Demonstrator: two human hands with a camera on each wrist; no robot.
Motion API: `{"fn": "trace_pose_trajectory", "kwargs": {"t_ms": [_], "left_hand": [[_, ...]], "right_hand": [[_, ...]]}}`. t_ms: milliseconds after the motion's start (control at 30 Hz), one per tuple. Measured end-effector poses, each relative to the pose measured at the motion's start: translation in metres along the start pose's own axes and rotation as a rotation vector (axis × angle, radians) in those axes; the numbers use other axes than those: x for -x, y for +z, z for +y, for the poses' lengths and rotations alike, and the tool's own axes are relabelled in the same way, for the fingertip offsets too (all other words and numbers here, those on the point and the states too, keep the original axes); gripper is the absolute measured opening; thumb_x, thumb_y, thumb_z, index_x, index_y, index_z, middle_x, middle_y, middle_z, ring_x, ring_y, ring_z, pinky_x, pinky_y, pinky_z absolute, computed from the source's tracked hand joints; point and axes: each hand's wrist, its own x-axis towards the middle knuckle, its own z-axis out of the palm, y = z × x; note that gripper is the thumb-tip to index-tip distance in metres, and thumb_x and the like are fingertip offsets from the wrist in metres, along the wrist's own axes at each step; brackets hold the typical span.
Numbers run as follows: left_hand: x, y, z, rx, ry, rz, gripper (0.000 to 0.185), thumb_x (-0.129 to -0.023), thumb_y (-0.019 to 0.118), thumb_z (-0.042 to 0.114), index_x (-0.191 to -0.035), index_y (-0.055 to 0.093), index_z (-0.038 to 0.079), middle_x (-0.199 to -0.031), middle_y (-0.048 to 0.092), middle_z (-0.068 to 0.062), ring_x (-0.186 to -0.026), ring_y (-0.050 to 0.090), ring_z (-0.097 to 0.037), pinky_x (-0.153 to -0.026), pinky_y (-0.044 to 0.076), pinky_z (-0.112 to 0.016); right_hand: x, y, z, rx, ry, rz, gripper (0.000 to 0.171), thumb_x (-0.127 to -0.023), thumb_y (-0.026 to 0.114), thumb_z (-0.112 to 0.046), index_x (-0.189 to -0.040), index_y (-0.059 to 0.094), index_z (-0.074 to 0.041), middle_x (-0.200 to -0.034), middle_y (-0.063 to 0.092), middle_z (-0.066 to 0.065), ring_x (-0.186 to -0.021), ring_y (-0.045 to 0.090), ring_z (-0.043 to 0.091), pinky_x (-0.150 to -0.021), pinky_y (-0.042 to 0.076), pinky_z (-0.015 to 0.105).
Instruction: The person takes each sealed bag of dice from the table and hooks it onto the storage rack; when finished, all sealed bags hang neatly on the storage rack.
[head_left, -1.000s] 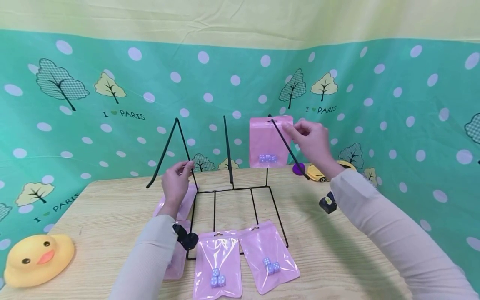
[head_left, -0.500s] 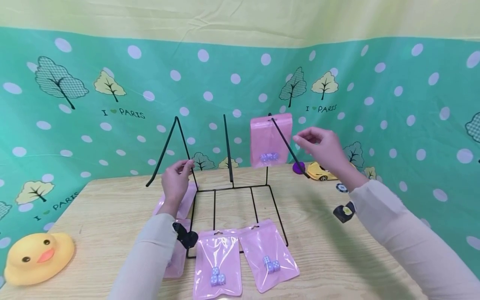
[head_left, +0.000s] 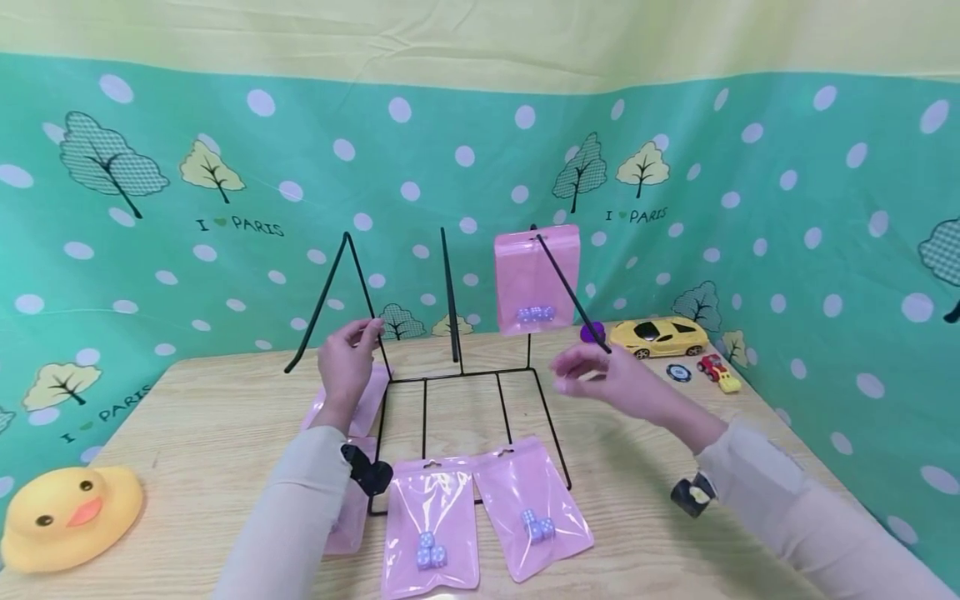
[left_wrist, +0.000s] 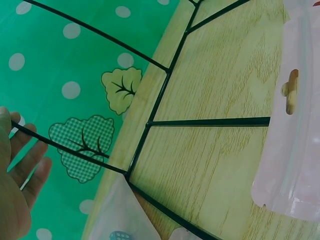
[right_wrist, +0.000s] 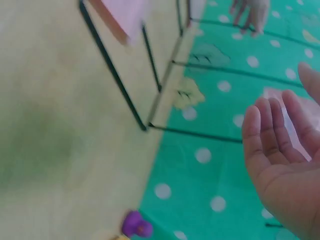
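Head view: hanging pink bag [head_left: 522,279] glossy, lilac dice [head_left: 535,314] at bottom; left grip [head_left: 348,360] pinches black rack [head_left: 460,374], right grip [head_left: 621,382] relaxed.

Bright, even light fills the head view, with white glare on a pink zip bag [head_left: 429,512] and soft shadow across the bench [head_left: 630,517]. The right wrist view is hazy and blurred, the left wrist's crisper.

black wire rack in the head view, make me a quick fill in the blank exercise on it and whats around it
The black wire rack carries a hanging pink plastic bag on its ____ prong.
The person's ____ hand grips the rack.
The yellow toy at the view's left edge is shaped like a ____.

Missing words: right; left; duck.
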Motion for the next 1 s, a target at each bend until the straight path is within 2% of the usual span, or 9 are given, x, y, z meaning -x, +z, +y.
{"fn": "trace_pose_trajectory", "kwargs": {"t_ms": [200, 300, 400, 533, 700, 833, 1000], "left_hand": [[0.0, 0.0, 0.0, -0.012, -0.002, 0.007, 0.037, -0.104, 0.06, 0.036, -0.123, 0.072, 0.007, -0.116, 0.074, -0.014, -0.101, 0.073, -0.03, -0.073, 0.055, -0.027], [0.0, 0.0, 0.0, -0.005, -0.003, 0.01, 0.035, -0.104, 0.061, 0.034, -0.123, 0.072, 0.007, -0.115, 0.074, -0.014, -0.1, 0.074, -0.03, -0.068, 0.052, -0.02], [0.0, 0.0, 0.0, -0.002, -0.001, 0.011, 0.034, -0.104, 0.061, 0.033, -0.123, 0.072, 0.006, -0.115, 0.074, -0.014, -0.1, 0.074, -0.03, -0.068, 0.052, -0.019], [0.0, 0.0, -0.001, -0.003, -0.003, 0.008, 0.035, -0.104, 0.06, 0.034, -0.122, 0.073, 0.007, -0.115, 0.074, -0.014, -0.1, 0.074, -0.03, -0.068, 0.052, -0.019], [0.001, 0.0, -0.001, -0.007, 0.0, 0.006, 0.036, -0.105, 0.059, 0.035, -0.122, 0.072, 0.007, -0.115, 0.074, -0.014, -0.101, 0.073, -0.03, -0.066, 0.05, -0.016], [0.001, 0.0, -0.001, -0.005, 0.017, 0.019, 0.036, -0.104, 0.061, 0.035, -0.122, 0.073, 0.006, -0.114, 0.074, -0.015, -0.099, 0.074, -0.031, -0.065, 0.048, -0.015], [0.001, 0.0, 0.0, -0.006, 0.015, 0.025, 0.036, -0.104, 0.062, 0.034, -0.122, 0.073, 0.006, -0.114, 0.074, -0.015, -0.099, 0.074, -0.031, -0.064, 0.047, -0.015]], "right_hand": [[0.003, 0.03, 0.015, 0.025, -0.033, -0.122, 0.038, -0.094, 0.075, -0.021, -0.125, 0.067, -0.001, -0.115, 0.07, 0.01, -0.108, 0.065, 0.027, -0.09, 0.056, 0.032], [0.005, 0.042, 0.023, 0.031, -0.037, -0.139, 0.04, -0.093, 0.076, -0.02, -0.126, 0.066, 0.001, -0.12, 0.069, 0.015, -0.112, 0.063, 0.034, -0.092, 0.056, 0.036], [0.007, 0.053, 0.03, 0.046, -0.035, -0.15, 0.045, -0.092, 0.078, -0.02, -0.128, 0.064, 0.002, -0.124, 0.067, 0.018, -0.115, 0.061, 0.037, -0.093, 0.056, 0.042], [0.01, 0.065, 0.037, 0.114, 0.014, -0.161, 0.058, -0.089, 0.081, -0.027, -0.134, 0.061, 0.001, -0.119, 0.067, 0.013, -0.11, 0.062, 0.031, -0.091, 0.055, 0.044], [0.01, 0.076, 0.042, 0.198, 0.034, -0.164, 0.068, -0.086, 0.083, -0.033, -0.136, 0.058, 0.005, -0.108, 0.065, 0.004, -0.099, 0.06, 0.02, -0.088, 0.054, 0.037], [0.006, 0.081, 0.045, 0.202, 0.025, -0.148, 0.066, -0.085, 0.084, -0.029, -0.133, 0.059, 0.008, -0.098, 0.062, 0.001, -0.088, 0.057, 0.015, -0.08, 0.052, 0.029], [0.001, 0.085, 0.045, 0.154, 0.072, -0.126, 0.056, -0.083, 0.085, -0.024, -0.125, 0.064, 0.005, -0.087, 0.06, 0.0, -0.077, 0.052, 0.012, -0.07, 0.046, 0.025]]}}
